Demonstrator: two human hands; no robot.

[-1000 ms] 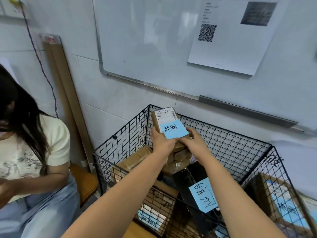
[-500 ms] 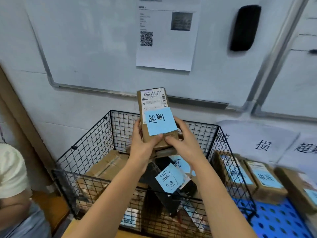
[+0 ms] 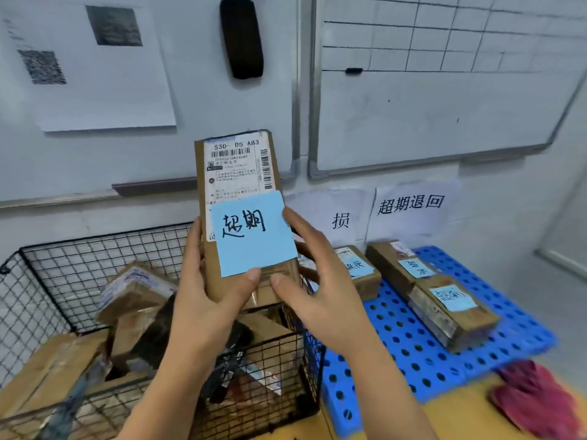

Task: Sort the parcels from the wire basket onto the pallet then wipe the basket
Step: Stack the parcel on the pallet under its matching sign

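I hold a narrow brown cardboard parcel (image 3: 238,173) upright above the black wire basket (image 3: 95,246); it carries a white shipping label and a blue sticky note with handwriting. My left hand (image 3: 209,300) grips its lower left side, thumb on the note. My right hand (image 3: 320,281) grips its lower right edge. The basket holds several more brown parcels (image 3: 136,290) and a dark bag. To the right lies a blue perforated pallet (image 3: 403,350) with three blue-noted parcels (image 3: 451,309) on it.
Two whiteboards hang on the wall behind, with a black eraser (image 3: 241,36) and a printed sheet. Paper signs (image 3: 413,204) are taped above the pallet. A red cloth (image 3: 536,398) lies on the yellow surface at the lower right.
The parcel rose out of the basket in both hands, and my view swung right, so the seated person left the frame and the blue pallet came into view.
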